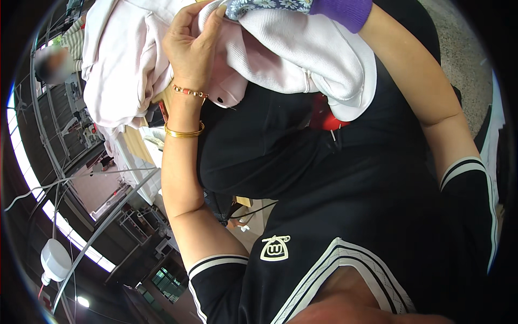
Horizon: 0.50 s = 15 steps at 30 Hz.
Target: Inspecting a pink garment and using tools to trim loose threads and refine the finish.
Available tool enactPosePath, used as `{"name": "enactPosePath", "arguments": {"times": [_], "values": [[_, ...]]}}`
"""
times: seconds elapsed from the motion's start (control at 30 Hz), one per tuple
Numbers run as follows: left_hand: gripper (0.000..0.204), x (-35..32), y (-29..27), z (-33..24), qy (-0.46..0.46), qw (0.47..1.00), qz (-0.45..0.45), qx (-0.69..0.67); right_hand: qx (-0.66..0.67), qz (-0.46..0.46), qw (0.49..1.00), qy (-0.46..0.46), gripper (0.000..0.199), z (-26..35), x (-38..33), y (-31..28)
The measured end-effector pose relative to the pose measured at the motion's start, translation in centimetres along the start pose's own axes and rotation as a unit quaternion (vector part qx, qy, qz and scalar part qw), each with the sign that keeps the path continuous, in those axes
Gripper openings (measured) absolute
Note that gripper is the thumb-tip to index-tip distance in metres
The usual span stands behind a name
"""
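At the top of the head view my left hand (pixel 191 46) is closed, thumb against fingers, on the edge of a pale pink-white garment (pixel 291 46). The cloth is thick and ribbed, bunched across my lap. My right forearm runs into a purple ribbed cuff (pixel 342 13) joined to dark floral fabric (pixel 270 5), which lies over the garment and meets my left thumb. My right hand's fingers are hidden by this fabric or by the picture's upper edge. A small dark spot shows on a pink fold (pixel 229 97) below my left wrist.
More pale garments (pixel 121 70) are heaped to the left, over a light wooden surface (pixel 137 143). Something red (pixel 324 116) shows under the cloth on my lap. Another person in a striped top (pixel 73 43) is at the far left. A thin cable (pixel 81 178) and a white lamp (pixel 55 260) are also there.
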State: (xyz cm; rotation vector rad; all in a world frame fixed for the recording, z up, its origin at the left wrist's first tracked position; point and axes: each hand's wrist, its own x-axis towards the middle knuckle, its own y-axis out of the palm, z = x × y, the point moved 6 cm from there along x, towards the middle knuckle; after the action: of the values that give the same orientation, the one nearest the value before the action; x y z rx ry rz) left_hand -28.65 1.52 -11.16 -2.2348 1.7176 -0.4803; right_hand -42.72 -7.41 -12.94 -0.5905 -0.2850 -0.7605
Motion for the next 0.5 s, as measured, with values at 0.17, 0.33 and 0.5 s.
{"name": "enactPosePath", "arguments": {"times": [0.17, 0.33, 0.5], "values": [[0.012, -0.1, -0.2, 0.1, 0.018, 0.998, 0.009, 0.054, 0.037, -0.003, 0.999, -0.005, 0.034, -1.0, 0.2, 0.5], [0.010, -0.4, -0.2, -0.2, 0.049, 0.998, 0.008, 0.047, 0.045, 0.017, 0.998, -0.027, 0.032, -0.9, 0.3, 0.7], [0.017, 0.0, -0.3, -1.5, 0.199, 0.974, -0.020, 0.109, 0.143, -0.009, 0.988, 0.062, 0.024, -0.3, -0.2, -0.2]]}}
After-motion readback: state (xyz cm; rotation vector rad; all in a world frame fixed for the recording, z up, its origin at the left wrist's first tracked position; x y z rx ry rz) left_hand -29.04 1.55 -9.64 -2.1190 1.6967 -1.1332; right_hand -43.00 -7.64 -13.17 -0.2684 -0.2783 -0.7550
